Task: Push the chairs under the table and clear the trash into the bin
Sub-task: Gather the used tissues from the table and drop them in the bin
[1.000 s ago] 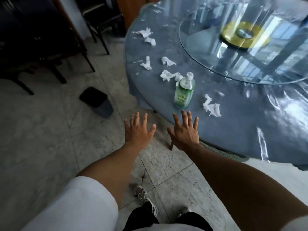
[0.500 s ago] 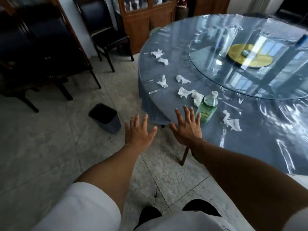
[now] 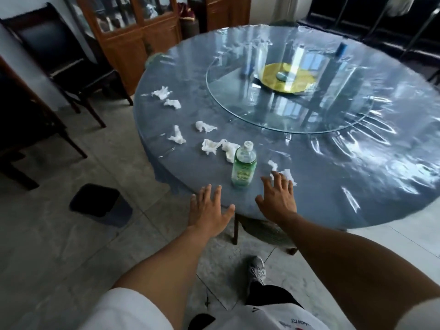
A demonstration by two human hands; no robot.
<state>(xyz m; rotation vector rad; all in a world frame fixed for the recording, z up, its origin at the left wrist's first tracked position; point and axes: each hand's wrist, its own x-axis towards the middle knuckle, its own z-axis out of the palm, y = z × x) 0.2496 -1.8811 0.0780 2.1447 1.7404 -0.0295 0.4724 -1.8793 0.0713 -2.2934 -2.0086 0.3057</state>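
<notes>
A round table [image 3: 333, 191] under a shiny blue-grey plastic cover fills the right of the view. On its near left part lie several crumpled white tissues [image 3: 209, 146] and a green plastic bottle [image 3: 244, 167] stands upright. My left hand [image 3: 209, 208] hovers with spread fingers at the table's near edge. My right hand [image 3: 278, 196] is spread over the tabletop, fingertips at a tissue [image 3: 289, 175] just right of the bottle. A dark bin [image 3: 100, 204] stands on the floor to the left. A chair [image 3: 264, 231] is tucked under the table, mostly hidden.
A glass turntable [image 3: 285, 91] with a yellow hub sits at the table's centre. Dark wooden chairs [image 3: 64, 60] stand at the back left, beside a wooden cabinet [image 3: 140, 36]. Grey tiled floor lies between me and the bin. My shoe [image 3: 257, 270] is near the table's edge.
I have stepped closer to the table and the view has lifted. Both hands moved forward; the right one went from beside the edge to over the tabletop near the bottle.
</notes>
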